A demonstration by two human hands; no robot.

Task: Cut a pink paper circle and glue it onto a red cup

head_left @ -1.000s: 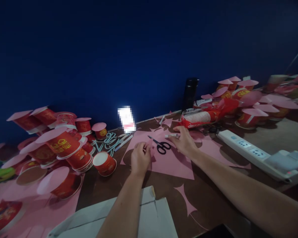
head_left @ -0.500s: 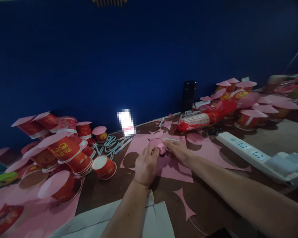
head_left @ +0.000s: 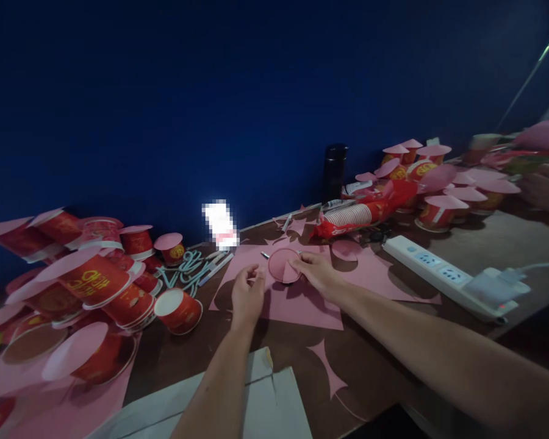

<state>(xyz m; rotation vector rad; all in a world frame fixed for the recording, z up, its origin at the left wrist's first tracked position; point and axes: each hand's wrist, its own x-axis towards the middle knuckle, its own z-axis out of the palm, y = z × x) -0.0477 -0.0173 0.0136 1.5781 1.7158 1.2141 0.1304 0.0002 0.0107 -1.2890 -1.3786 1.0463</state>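
Note:
My right hand [head_left: 318, 271] pinches the right edge of a round pink paper disc [head_left: 281, 266]. The disc has a darker rim and a paler wedge on its right side. Just left of it, apart from it, my left hand [head_left: 248, 292] is raised with loosely curled fingers and no object visible in them. Beneath both lies a pink paper sheet [head_left: 313, 314] with round cut-outs. A pen tip [head_left: 265, 255] shows at the disc's upper left.
Red paper cups with pink paper tops [head_left: 103, 277] crowd the left; more [head_left: 441, 210] stand at the right. A wrapped cup stack [head_left: 352, 218], black flask [head_left: 335, 171], power strip [head_left: 427, 265], lit phone [head_left: 220, 224] and paper cup [head_left: 178, 311] surround the sheet.
My left hand has come off the disc and moved left. The disc now shows more of its face, still held at the right by my right hand. The view has shifted slightly right.

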